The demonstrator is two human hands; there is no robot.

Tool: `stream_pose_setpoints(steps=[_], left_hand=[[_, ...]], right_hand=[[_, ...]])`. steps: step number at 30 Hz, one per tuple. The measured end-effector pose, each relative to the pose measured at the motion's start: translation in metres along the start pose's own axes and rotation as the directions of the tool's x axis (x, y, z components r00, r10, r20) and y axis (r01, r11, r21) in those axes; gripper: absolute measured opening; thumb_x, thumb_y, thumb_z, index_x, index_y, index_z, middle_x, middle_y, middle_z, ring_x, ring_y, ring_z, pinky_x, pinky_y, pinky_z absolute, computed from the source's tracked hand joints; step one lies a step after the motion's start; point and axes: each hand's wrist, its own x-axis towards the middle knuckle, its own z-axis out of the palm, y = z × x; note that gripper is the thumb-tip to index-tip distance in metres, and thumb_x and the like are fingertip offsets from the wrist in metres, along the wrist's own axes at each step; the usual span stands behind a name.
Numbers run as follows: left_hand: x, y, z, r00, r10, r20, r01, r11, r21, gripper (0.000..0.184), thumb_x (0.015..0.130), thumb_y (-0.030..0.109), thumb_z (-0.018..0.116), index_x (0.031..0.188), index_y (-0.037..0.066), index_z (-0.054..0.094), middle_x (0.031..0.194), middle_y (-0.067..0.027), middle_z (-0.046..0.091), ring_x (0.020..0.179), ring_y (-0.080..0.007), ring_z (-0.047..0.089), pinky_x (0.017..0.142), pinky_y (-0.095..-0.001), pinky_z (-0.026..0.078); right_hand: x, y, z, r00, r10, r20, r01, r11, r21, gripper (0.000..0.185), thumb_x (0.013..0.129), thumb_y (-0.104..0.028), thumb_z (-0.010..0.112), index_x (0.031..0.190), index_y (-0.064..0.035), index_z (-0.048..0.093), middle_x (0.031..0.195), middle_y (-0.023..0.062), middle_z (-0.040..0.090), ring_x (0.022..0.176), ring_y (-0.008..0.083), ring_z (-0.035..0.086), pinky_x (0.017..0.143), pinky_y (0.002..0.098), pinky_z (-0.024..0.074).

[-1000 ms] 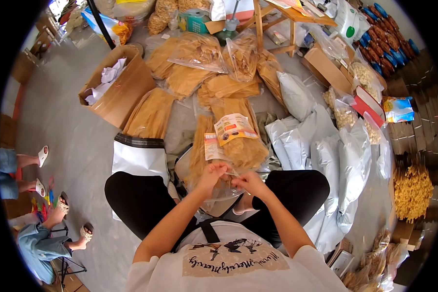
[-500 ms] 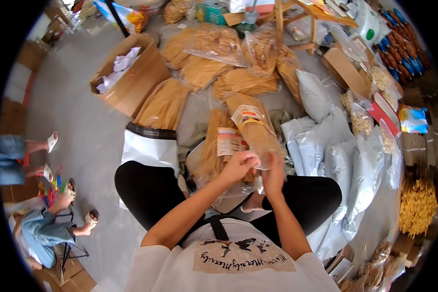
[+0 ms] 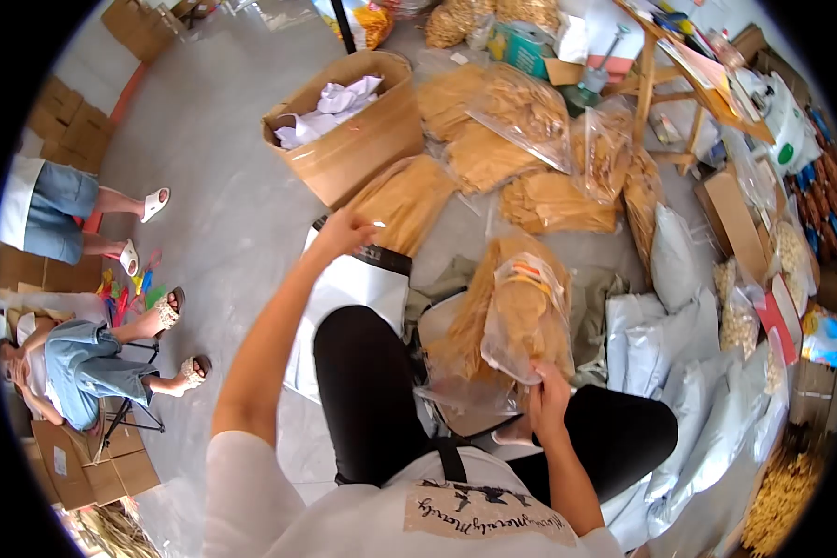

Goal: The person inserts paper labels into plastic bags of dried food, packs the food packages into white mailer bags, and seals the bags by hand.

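Note:
My right hand (image 3: 549, 395) grips the lower end of a clear plastic bag (image 3: 528, 321) of flat brown sheets with a printed label, tilted over my lap. Behind it is another bundle of brown sheets (image 3: 474, 312) in clear plastic. My left hand (image 3: 344, 232) is stretched out to the left, fingers curled together, a small pale spot at the fingertips. What it holds, if anything, I cannot make out. Below that hand lies a white mailing bag (image 3: 358, 293) with a black top band, beside a clear pack of brown sheets (image 3: 407, 200).
A cardboard box (image 3: 344, 153) with white material inside stands at the far left. More packs of brown sheets (image 3: 498, 153) lie ahead. Filled grey-white mailing bags (image 3: 697, 381) are piled on my right, near a wooden stand (image 3: 693, 93). Two other people (image 3: 93, 363) are at far left.
My left hand has left the labelled bag and swung left over the white mailing bag. My right hand still holds the labelled bag, now turned more upright. The view has shifted left.

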Motion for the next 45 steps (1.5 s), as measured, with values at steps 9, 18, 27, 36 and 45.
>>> stream_pose_setpoints(steps=[9, 18, 27, 36, 45], left_hand=[[0.063, -0.168, 0.104, 0.531, -0.806, -0.263, 0.608, 0.578, -0.544, 0.041, 0.071, 0.02, 0.058, 0.097, -0.01, 0.049, 0.079, -0.0213, 0.062, 0.048, -0.0316, 0.061, 0.04, -0.0353, 0.052], [0.044, -0.144, 0.094, 0.644, -0.7, -0.309, 0.678, 0.709, -0.192, 0.028, 0.07, 0.022, 0.057, 0.073, -0.006, 0.059, 0.061, -0.0174, 0.062, 0.049, -0.0261, 0.062, 0.06, -0.0324, 0.053], [0.01, -0.196, 0.096, 0.309, -0.897, -0.314, 0.318, 0.409, -0.855, 0.019, 0.072, 0.005, 0.05, 0.086, -0.007, 0.055, 0.071, -0.0172, 0.06, 0.053, -0.0216, 0.059, 0.046, -0.0282, 0.049], [-0.11, -0.031, -0.014, 0.868, -0.347, -0.355, -0.067, 0.626, -0.777, 0.017, 0.081, 0.019, 0.055, 0.095, 0.01, 0.058, 0.074, 0.0051, 0.055, 0.064, -0.0035, 0.048, 0.052, -0.019, 0.033], [-0.106, 0.115, -0.122, 0.622, 0.544, -0.564, -0.64, 0.768, 0.034, 0.016, 0.076, 0.008, 0.065, 0.085, -0.004, 0.064, 0.079, -0.0064, 0.066, 0.07, -0.0088, 0.056, 0.065, -0.0231, 0.044]], right_hand=[[0.014, 0.002, 0.015, 0.996, 0.093, 0.012, -0.092, 0.995, -0.027, 0.008, 0.076, 0.002, 0.052, 0.084, 0.0026, 0.055, 0.072, 0.0144, 0.056, 0.065, 0.0252, 0.057, 0.061, 0.0281, 0.0428], [0.027, 0.006, 0.03, 0.988, 0.136, 0.071, -0.133, 0.99, -0.049, 0.012, 0.074, 0.006, 0.051, 0.084, 0.0022, 0.055, 0.071, 0.0131, 0.056, 0.063, 0.0243, 0.057, 0.059, 0.0282, 0.043], [0.029, 0.025, 0.005, 0.939, 0.202, -0.279, -0.188, 0.979, 0.077, 0.012, 0.082, 0.0, 0.046, 0.088, 0.0, 0.057, 0.072, -0.0006, 0.051, 0.053, 0.0058, 0.043, 0.044, 0.0202, 0.033], [0.136, -0.081, -0.093, 0.805, 0.353, -0.477, -0.142, 0.895, 0.422, 0.007, 0.086, -0.014, 0.053, 0.084, -0.0081, 0.057, 0.056, -0.0084, 0.039, 0.039, -0.001, 0.025, 0.033, 0.0176, 0.0178], [0.09, -0.19, -0.154, 0.773, -0.623, -0.12, 0.617, 0.782, -0.086, 0.011, 0.077, -0.011, 0.056, 0.077, -0.0021, 0.063, 0.065, 0.0045, 0.059, 0.051, 0.0122, 0.053, 0.046, 0.0241, 0.0404]])
